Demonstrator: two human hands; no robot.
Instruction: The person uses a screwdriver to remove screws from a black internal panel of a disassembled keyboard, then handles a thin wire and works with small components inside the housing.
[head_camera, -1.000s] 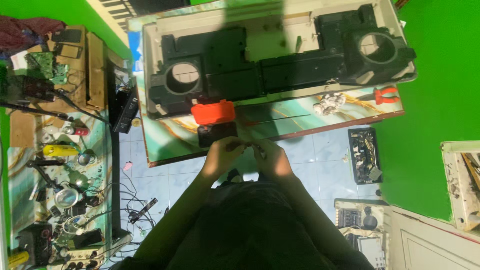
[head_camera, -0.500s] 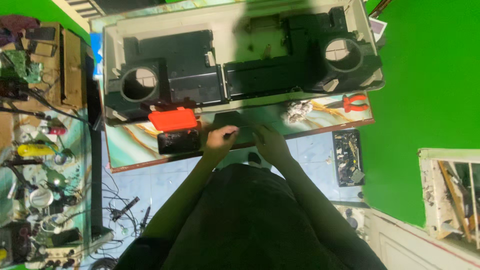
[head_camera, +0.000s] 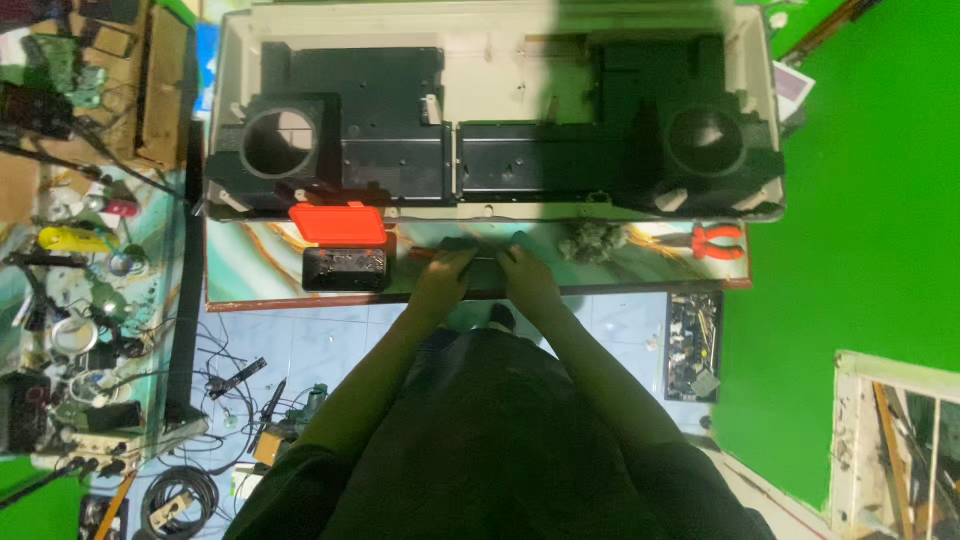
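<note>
Hands meet at frame centre on the table (head_camera: 270, 285) edge: left hand (head_camera: 443, 280) and right hand (head_camera: 527, 278), fingers curled around a small dark object (head_camera: 487, 262); grip unclear. Open black case (head_camera: 345, 268) with orange lid (head_camera: 338, 223) sits left; contents indistinct.

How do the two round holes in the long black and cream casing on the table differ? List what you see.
The left hole is brightly lit, showing a pale cream surface through it; the right hole lies in shadow and looks grey. The left hole sits near the open red-lidded box; the right hole sits above the red-handled pliers. Both are round, similar in size, set in black blocks.
</note>
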